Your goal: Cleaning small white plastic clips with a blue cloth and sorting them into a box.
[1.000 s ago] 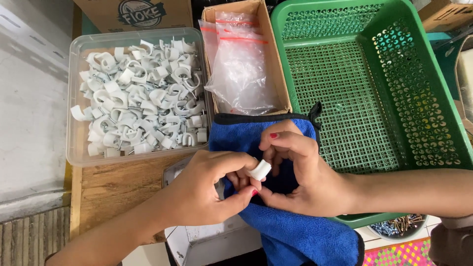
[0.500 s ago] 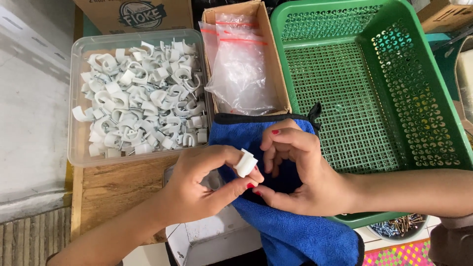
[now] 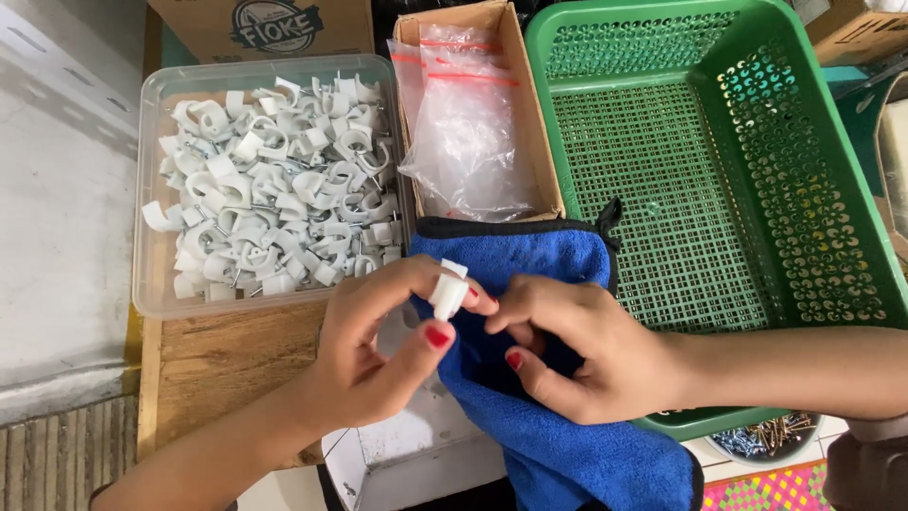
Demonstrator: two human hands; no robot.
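Left hand (image 3: 378, 355) raised over the near edge of a blue cloth (image 3: 558, 445), thumb and forefinger clamped on a small white plastic clip (image 3: 448, 292), held upright between the fingertips, just above the cloth and the wooden board (image 3: 227, 355). Right hand (image 3: 577, 345) just beside it, resting on the cloth, fingers loosely curled and drawn together, forefinger tip almost touching the left forefinger near the clip; whether anything sits pinched between those fingertips, cannot tell. Behind the left hand, a clear plastic tub (image 3: 151, 274) heaped with white clips (image 3: 274, 189) of the same kind, some with nails showing. To the right of the tub, a narrow cardboard box (image 3: 530, 114) holding small clear zip bags (image 3: 468, 142) with red strips. Further right, a green perforated basket (image 3: 785, 170), its near rim passing under the right wrist. Below the basket's near edge, a small dish of nails (image 3: 771, 437), partly hidden. At the far side, part of a brown carton (image 3: 274, 28) with a round printed mark.
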